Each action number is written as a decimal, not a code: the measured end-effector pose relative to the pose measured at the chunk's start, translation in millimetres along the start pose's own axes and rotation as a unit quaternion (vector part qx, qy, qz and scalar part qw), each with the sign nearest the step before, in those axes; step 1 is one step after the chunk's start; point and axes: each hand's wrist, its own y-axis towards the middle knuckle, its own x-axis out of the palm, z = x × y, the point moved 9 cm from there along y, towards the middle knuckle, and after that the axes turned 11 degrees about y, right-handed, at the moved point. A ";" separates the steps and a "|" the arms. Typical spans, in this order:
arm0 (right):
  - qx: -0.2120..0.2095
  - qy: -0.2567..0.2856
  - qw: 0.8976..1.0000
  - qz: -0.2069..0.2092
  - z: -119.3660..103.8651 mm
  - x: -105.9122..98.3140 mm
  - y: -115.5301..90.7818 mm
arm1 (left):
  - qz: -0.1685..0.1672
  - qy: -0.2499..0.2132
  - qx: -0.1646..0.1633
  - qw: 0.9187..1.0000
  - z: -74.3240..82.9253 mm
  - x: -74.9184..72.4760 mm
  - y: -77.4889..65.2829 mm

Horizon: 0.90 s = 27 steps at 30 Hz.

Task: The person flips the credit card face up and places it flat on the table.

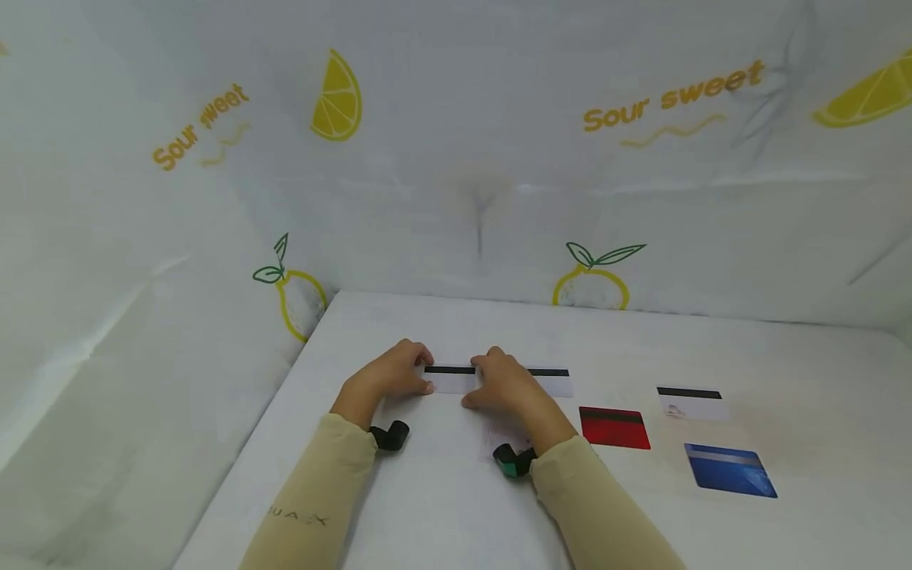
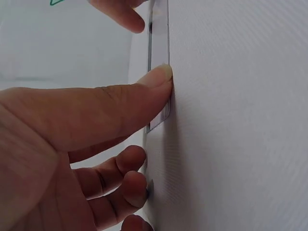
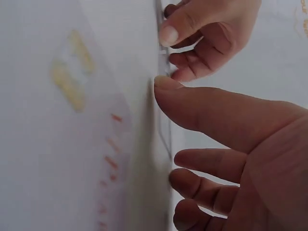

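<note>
A white card [image 1: 452, 383] with a black stripe along its far edge lies flat on the table. My left hand [image 1: 395, 372] pinches its left end, the thumb on the near edge; in the left wrist view the left thumb [image 2: 130, 103] presses at the card's edge [image 2: 160, 43]. Around the card's right end is my right hand [image 1: 502, 380], thumb and forefinger spread apart with the fingers loosely bent. The left wrist view shows a right-hand fingertip [image 2: 134, 21] apart from the card. Partly behind the right hand lies another white striped card [image 1: 556, 385].
Beneath the right wrist is a pale card [image 1: 502, 434] with faint print. To the right lie a red card [image 1: 616, 430], a white striped card [image 1: 694, 408] and a blue card [image 1: 730, 471]. A lemon-printed white sheet [image 1: 456, 222] hangs along the table's back and left edges.
</note>
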 end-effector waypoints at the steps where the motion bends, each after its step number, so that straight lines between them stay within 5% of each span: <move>1: -0.001 0.002 1.000 0.001 0.5 0.6 0.4 | 0.001 0.002 -0.004 1.000 -0.1 -0.3 -0.6; 27: 0.019 0.048 0.999 0.011 11.8 2.2 10.6 | -0.016 0.001 -0.012 1.000 -5.1 0.3 3.1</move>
